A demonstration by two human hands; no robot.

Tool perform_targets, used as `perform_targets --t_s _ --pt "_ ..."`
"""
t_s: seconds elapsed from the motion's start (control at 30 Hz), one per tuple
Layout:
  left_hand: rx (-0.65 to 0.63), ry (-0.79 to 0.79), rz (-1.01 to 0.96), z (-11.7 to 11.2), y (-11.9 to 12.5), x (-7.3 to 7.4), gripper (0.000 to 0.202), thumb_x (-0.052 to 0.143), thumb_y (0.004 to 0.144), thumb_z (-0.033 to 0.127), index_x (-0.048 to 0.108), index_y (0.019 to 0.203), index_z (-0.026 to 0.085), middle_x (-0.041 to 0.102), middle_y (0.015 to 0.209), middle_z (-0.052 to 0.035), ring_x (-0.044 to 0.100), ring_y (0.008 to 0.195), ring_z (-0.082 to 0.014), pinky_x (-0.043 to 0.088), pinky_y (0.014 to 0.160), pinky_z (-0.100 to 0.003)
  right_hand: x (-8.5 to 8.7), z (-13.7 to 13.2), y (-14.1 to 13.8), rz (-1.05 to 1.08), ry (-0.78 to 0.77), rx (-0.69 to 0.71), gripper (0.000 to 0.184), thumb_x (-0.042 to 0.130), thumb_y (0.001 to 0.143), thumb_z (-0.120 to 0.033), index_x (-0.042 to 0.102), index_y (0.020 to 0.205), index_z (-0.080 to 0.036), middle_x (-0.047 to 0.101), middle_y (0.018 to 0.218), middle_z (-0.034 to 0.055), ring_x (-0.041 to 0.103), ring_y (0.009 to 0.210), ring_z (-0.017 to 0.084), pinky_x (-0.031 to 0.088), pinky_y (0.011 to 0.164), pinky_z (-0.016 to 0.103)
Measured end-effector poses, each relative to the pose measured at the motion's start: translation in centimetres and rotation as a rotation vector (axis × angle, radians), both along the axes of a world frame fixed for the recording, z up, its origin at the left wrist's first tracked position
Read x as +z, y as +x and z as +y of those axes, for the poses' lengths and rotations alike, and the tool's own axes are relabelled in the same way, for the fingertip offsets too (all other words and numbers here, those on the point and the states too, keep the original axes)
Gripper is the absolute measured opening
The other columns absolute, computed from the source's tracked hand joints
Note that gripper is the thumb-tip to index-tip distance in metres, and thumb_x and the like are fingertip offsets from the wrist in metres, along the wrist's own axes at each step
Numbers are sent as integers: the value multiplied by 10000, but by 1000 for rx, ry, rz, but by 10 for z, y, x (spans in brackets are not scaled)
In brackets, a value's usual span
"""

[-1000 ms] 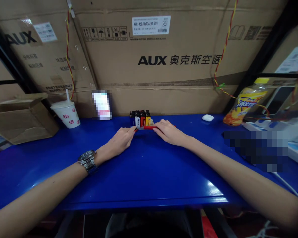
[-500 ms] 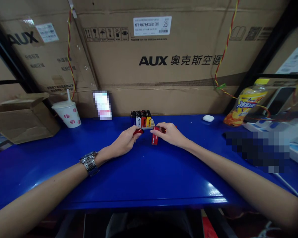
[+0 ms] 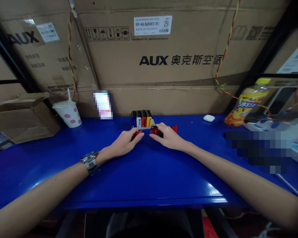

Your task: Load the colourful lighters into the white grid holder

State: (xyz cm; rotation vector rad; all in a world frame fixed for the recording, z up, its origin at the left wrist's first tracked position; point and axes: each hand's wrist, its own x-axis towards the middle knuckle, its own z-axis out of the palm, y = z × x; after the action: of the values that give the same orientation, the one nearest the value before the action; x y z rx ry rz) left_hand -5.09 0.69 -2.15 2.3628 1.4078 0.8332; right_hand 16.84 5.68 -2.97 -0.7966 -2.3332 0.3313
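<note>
A row of several upright disposable lighters in black, white, red and yellow stands in a small tray on the blue table. My left hand is just in front of the row, its fingers closed on a small red lighter. My right hand is shut on a dark red and black lighter. A further red piece shows past its knuckles, partly hidden. A wristwatch sits on my left wrist.
A white paper cup with a straw and an open cardboard box stand at the left. A white earbud case and a yellow-labelled bottle stand at the right. Large cartons rise behind the table.
My right hand has moved back toward the far side, and the upright red lighter it showed earlier now lies hidden or turned within the fingers. My left hand stays nearly in place.
</note>
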Motion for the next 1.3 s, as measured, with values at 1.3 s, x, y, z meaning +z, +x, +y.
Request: perform_targets --t_s 1.3 --pt "139 160 -49 5 -4 -6 299 584 786 390 460 614 181 481 504 43 374 443 -67 297 425 -208 7 9 3 663 -708 -221 550 229 928 -544 413 526 -216 312 344 -36 247 286 77 190 322 234"
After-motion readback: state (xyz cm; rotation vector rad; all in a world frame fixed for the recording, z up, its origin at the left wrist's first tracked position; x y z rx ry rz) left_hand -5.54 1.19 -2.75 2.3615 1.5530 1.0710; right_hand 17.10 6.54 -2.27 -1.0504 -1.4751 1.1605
